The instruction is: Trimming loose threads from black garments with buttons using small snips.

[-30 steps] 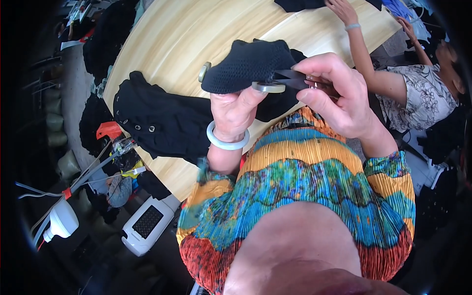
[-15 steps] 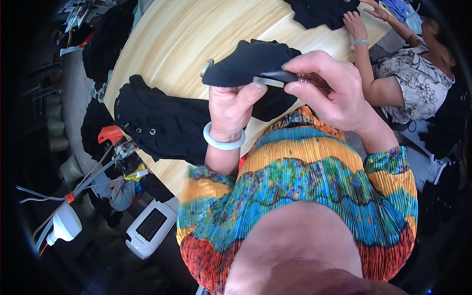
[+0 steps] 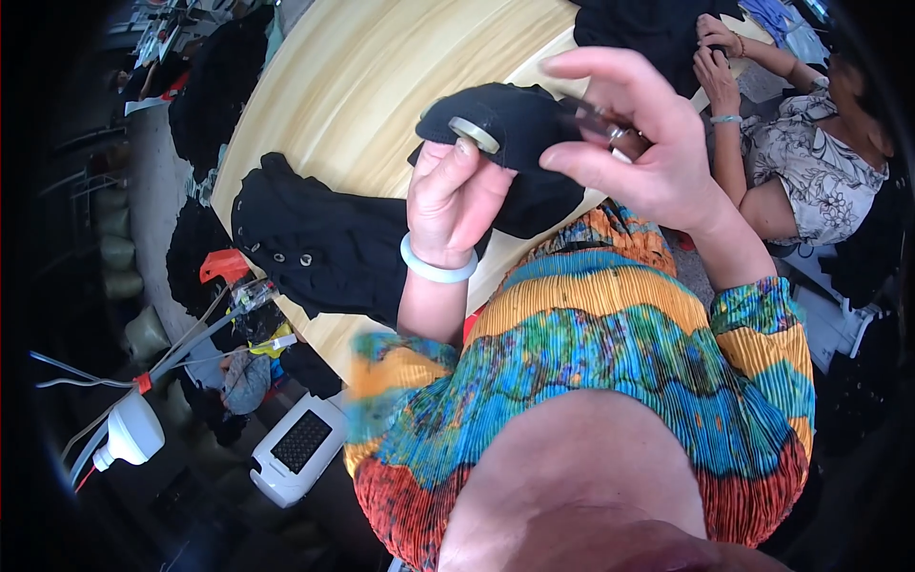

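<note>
My left hand (image 3: 448, 205), with a pale bangle at its wrist, pinches the edge of a black knit garment (image 3: 534, 105) and lifts it above the table. A pale round button (image 3: 474, 134) shows on the cloth at my left thumb and fingertips. Just right of the raised cloth, my right hand (image 3: 648, 143) holds small dark thread snips (image 3: 599, 124), smeared by motion, in its palm with thumb and index finger spread. More black cloth (image 3: 334, 253) with several round buttons lies to the left; whether it is one piece with the raised part is hidden.
The light wooden table (image 3: 334, 86) has a curved edge. At the far right, a co-worker's hands (image 3: 720, 67) rest at another black garment (image 3: 639, 38). A white lamp bulb (image 3: 133, 429) on a pole and a white boxy object (image 3: 297, 448) stand at the lower left.
My left hand has turned the cloth, bringing the button round to face me. My right hand has drawn the snips away from my left thumb, and its fingers have spread.
</note>
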Demonstrator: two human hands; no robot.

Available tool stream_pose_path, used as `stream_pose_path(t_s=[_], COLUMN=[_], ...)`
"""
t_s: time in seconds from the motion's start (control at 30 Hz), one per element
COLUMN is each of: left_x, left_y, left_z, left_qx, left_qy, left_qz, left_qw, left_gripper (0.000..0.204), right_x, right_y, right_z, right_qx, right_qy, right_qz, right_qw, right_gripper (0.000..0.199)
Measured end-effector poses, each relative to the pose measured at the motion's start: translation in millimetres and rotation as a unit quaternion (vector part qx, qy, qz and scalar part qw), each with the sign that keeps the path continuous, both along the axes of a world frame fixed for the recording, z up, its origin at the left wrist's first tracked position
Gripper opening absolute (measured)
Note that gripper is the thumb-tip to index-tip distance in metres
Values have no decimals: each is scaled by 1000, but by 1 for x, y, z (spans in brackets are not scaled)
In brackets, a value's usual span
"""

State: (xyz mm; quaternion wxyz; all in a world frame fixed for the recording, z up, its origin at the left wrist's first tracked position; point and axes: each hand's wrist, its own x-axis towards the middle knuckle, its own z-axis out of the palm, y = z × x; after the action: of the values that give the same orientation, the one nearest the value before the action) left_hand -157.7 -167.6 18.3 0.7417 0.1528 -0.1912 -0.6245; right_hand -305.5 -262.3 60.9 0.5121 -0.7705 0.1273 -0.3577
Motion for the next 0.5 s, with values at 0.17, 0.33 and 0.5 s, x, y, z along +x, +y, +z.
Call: stream_pose_path(t_s=[0.17,0.33,0.5], left_x=[-20,-18,-46], left_y=[-16,-19,-24], left_z=[19,9,-8], left_qx=[41,113,38], left_qy=[-100,-210,-111], left_qz=[-12,-18,-139], left_qw=[994,971,983], left_gripper=[35,37,22], right_x=[-14,-31,-57], right_y=[-6,-12,8], right_z=[23,0,-22], right_qx=[13,89,-139], right_qy=[27,27,23], right_qz=[-36,22,-129], right_qw=[999,995,982], right_gripper=[17,22,16])
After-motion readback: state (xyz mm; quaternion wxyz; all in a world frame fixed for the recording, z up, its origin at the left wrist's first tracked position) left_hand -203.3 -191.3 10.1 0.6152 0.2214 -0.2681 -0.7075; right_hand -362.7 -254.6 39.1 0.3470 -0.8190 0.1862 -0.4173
